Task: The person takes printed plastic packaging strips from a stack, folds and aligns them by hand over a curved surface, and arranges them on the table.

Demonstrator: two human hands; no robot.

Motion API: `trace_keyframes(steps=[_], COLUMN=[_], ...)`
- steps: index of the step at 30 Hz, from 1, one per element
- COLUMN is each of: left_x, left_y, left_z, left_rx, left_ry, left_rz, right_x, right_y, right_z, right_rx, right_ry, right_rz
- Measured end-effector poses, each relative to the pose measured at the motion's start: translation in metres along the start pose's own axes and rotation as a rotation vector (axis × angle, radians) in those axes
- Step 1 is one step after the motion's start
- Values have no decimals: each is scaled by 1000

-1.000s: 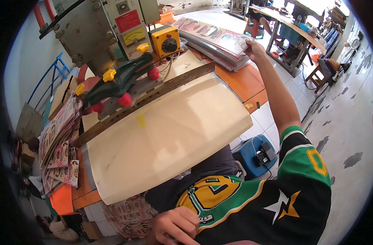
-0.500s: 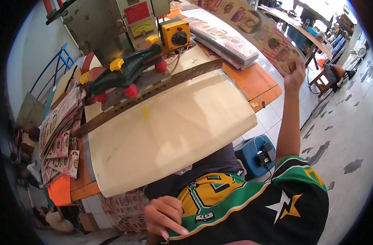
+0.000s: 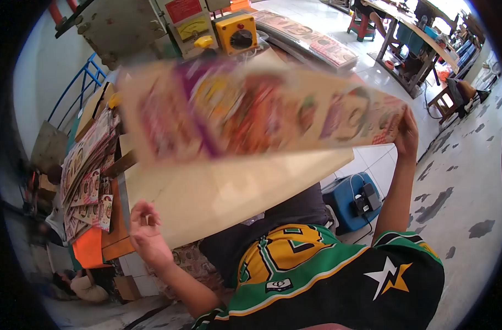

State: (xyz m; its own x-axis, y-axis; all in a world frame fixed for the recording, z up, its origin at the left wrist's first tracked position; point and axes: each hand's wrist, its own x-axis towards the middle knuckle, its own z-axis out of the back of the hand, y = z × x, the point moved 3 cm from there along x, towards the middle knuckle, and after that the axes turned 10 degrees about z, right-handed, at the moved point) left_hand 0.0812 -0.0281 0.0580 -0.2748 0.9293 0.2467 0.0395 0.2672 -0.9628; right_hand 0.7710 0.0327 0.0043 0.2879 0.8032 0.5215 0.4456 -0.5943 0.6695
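Note:
A long printed plastic sheet (image 3: 273,115) with food pictures and a purple band stretches across the view, smeared by motion. My right hand (image 3: 407,132) grips its right end. The sheet hangs in the air above a cream-coloured cover (image 3: 234,192) on the work table, hiding much of the machine behind it. At the front left corner of that cover, my left hand (image 3: 146,231) is raised with its palm up, fingers loosely bent and apart, holding nothing.
A machine with a yellow control box (image 3: 237,34) stands at the back. Printed sheets (image 3: 88,165) are heaped on the left, and a flat stack of them (image 3: 306,36) lies behind right. A blue box (image 3: 347,206) with plugs is on the floor; a person (image 3: 86,289) sits low at left.
The printed sheet has swung from the upper right to the left, now spanning over the cover. My left hand has moved up and left from near my body and opened.

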Motion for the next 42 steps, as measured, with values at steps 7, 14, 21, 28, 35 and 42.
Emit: trace_keyframes(steps=[7, 14, 21, 28, 35, 42], left_x=[26, 64, 85, 86, 83, 90], left_y=[2, 15, 49, 68, 59, 59], left_z=[55, 88, 133, 139, 118, 115], left_rx=[-174, -88, -166, -114, -225, -221], left_ry=[303, 41, -1, -51, 99, 63], left_rz=[45, 210, 352, 404, 401, 335], right_x=[29, 52, 56, 58, 59, 69], right_y=[-39, -91, -133, -144, -156, -172], right_z=[-112, -176, -209, -217, -209, -180], right_rx=[-224, -302, -227, -183, -172, -179], right_ry=[144, 371, 460, 463, 435, 451], right_rz=[-331, -482, -453, -454, -504, -440])
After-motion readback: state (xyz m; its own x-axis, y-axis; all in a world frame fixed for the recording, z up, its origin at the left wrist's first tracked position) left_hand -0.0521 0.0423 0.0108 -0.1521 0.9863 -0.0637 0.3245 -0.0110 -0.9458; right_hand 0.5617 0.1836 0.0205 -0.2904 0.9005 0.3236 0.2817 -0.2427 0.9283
